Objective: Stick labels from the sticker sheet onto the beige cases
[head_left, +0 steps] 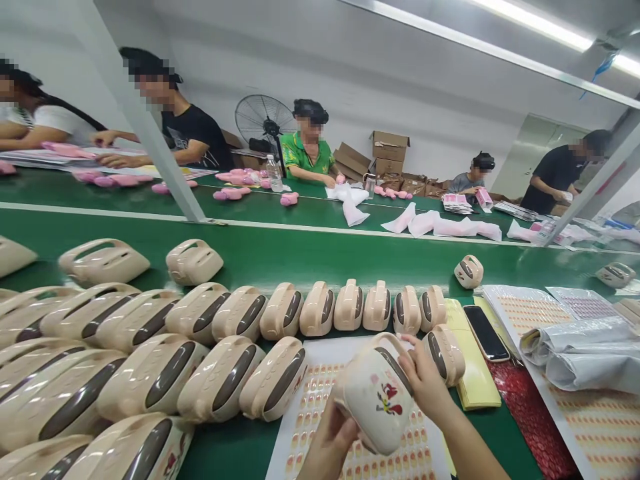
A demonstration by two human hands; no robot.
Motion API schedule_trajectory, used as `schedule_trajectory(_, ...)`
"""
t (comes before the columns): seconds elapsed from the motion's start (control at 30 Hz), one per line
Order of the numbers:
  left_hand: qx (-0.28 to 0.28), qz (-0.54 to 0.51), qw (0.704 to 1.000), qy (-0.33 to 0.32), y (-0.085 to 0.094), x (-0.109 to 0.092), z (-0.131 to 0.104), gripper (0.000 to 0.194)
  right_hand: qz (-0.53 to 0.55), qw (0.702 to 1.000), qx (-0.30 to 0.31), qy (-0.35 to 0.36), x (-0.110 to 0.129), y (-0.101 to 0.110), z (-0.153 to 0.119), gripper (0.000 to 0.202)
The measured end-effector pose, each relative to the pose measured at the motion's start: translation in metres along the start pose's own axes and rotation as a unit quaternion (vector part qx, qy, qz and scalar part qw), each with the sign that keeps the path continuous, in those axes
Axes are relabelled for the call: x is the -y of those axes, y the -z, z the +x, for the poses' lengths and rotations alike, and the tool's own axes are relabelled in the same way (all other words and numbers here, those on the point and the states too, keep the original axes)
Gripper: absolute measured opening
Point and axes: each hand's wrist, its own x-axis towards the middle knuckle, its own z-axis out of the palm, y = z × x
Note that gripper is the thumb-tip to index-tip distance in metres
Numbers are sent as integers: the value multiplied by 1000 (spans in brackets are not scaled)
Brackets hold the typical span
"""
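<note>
A cream plastic case with a carrying handle [380, 400] is held up and tilted, its white face with a red and yellow cartoon print turned toward me. My left hand [331, 427] grips its lower left side, thumb along the bottom edge. At its upper right, my right hand [425, 380] has its fingers bent over the edge near the dark panel; some fingertips are hidden. Beneath the case lies a white sheet of small orange-and-pink stickers [300, 433]. Close to my right hand stands another cream case [445, 353].
Rows of similar cases [225, 380] fill the left bench. To the right lie a yellow paper pad [470, 367], a phone [486, 333], more sticker sheets [590, 420] and a rolled plastic bag [590, 357]. Across a green ledge [300, 247], several co-workers handle pink items and white pouches.
</note>
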Motion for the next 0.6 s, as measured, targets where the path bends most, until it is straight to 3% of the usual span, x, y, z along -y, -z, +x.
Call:
schedule_trajectory(0.1,56,147,985,-64,29,-32,-6,56,-134,986,-24,92,2,15,12,38)
schedule_trajectory(0.2,79,369,921,-93,62,-98,4,50,-275,941,-69,184,-10,21,22,38)
schedule_trajectory(0.3,-86,506,836,-197,85,-175,40,45,-370,900,-75,218,-35,19,27,40)
schedule_trajectory(0.33,-148,561,787,-208,91,-199,58,45,-390,890,-76,225,-43,18,28,40)
schedule_trajectory(0.4,-224,599,741,-205,99,-239,100,43,-416,874,-95,232,-59,19,30,38)
schedule_trajectory(0.5,-305,644,683,-160,114,-279,163,38,-421,863,-129,247,-78,23,32,36)
schedule_trajectory(0.6,-341,673,646,-114,131,-297,210,33,-379,876,-163,251,-92,20,31,35)
